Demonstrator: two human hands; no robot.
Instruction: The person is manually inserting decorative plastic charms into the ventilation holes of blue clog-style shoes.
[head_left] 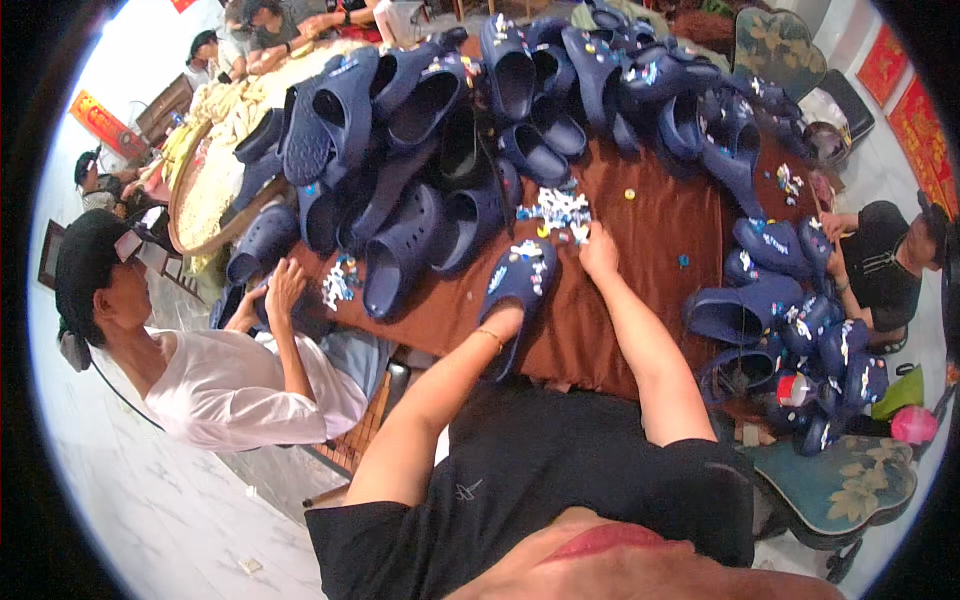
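Note:
A navy clog (524,268) with small white and coloured charms on its toe is at the table's near edge. My left hand (504,319) is pushed into its opening and holds it, the fingers hidden inside. Just beyond the toe lies a heap of white and blue shoe charms (556,208). At the near right side of that heap is my right hand (600,252), its fingertips closed together among the charms. Whatever they pinch is too small to make out.
Many navy clogs (405,245) pile along the far and left sides of the brown-covered table (640,300). Another charm heap (341,282) lies left. A person in white (235,385) works at left, one in black (880,260) at right beside stacked clogs (745,310).

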